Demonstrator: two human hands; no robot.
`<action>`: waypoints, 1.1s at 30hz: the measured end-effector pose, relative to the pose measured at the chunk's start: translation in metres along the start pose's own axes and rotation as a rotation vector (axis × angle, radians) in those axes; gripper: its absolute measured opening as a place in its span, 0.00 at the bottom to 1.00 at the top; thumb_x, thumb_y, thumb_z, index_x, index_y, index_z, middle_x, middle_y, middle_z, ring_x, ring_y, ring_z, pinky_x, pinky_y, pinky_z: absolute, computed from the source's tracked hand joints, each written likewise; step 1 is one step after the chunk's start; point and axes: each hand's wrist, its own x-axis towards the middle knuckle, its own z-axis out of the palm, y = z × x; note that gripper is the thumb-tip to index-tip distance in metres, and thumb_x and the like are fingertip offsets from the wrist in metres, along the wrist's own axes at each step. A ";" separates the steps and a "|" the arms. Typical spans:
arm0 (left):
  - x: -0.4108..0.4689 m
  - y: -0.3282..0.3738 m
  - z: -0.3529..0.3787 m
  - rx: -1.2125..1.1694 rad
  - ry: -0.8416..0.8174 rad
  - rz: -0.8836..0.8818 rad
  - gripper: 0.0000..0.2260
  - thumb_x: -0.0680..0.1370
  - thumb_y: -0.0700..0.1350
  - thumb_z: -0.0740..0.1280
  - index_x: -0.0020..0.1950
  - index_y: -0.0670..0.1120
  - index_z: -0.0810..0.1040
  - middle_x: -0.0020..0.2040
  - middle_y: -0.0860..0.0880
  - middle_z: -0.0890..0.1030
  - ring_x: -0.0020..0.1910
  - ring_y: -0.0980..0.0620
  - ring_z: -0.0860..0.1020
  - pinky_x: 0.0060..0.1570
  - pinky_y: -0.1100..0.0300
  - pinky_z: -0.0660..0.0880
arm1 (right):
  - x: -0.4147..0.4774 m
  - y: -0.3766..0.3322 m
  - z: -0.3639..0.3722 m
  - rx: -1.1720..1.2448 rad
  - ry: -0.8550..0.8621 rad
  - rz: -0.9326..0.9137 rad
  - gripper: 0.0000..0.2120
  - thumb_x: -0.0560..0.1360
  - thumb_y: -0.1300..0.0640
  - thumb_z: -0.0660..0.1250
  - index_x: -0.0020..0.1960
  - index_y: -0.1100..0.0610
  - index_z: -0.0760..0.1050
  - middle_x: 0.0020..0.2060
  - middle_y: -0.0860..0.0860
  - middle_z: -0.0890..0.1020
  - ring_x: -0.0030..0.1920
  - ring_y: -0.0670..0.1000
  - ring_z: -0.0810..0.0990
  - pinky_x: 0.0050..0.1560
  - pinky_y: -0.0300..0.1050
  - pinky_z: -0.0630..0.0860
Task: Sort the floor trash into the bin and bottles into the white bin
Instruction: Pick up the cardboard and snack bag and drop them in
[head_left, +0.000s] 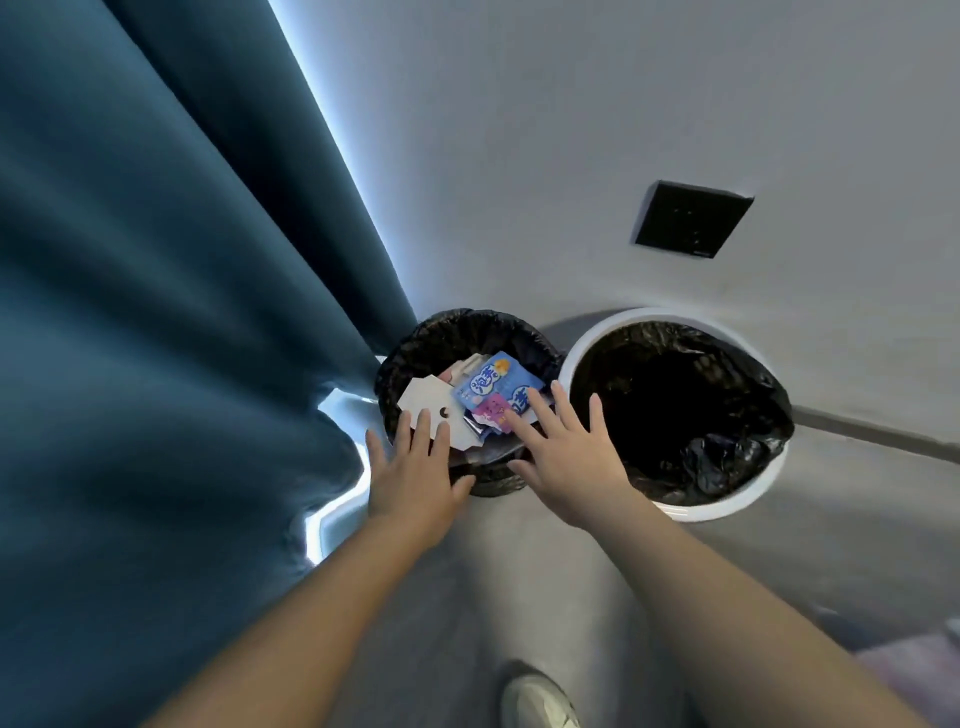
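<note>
The left bin (452, 319), holding wrappers (493, 387) and card (426, 402), stands beside the right bin (584, 345) at the far wall (571, 130); a curtain (156, 312) hangs left.

Teal curtain (156, 312) beside grey wall (571, 130) with black socket plate (691, 219)

The black-lined bin (457, 319) holds a white card (431, 405), a blue packet (493, 382) and a pink wrapper (491, 410). The white bin (717, 512) stands just beside it, also black-lined.
</note>
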 end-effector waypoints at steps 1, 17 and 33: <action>-0.010 -0.002 -0.006 -0.011 0.006 -0.001 0.32 0.80 0.62 0.50 0.79 0.48 0.46 0.79 0.47 0.44 0.77 0.46 0.39 0.72 0.37 0.41 | -0.007 -0.003 -0.008 0.006 0.021 -0.002 0.29 0.81 0.38 0.46 0.78 0.46 0.44 0.79 0.53 0.46 0.77 0.58 0.37 0.72 0.67 0.40; -0.204 -0.100 -0.060 -0.270 -0.042 -0.315 0.30 0.77 0.59 0.61 0.76 0.48 0.62 0.78 0.44 0.58 0.77 0.43 0.53 0.70 0.34 0.49 | -0.096 -0.120 -0.091 -0.035 0.029 -0.241 0.28 0.75 0.45 0.65 0.72 0.52 0.67 0.71 0.59 0.69 0.73 0.63 0.64 0.67 0.68 0.58; -0.493 -0.125 0.057 -0.497 -0.121 -0.490 0.28 0.81 0.58 0.52 0.78 0.49 0.52 0.79 0.46 0.49 0.78 0.45 0.45 0.74 0.44 0.47 | -0.262 -0.320 -0.067 -0.178 -0.263 -0.573 0.30 0.82 0.43 0.49 0.79 0.48 0.41 0.78 0.54 0.43 0.78 0.57 0.40 0.74 0.63 0.40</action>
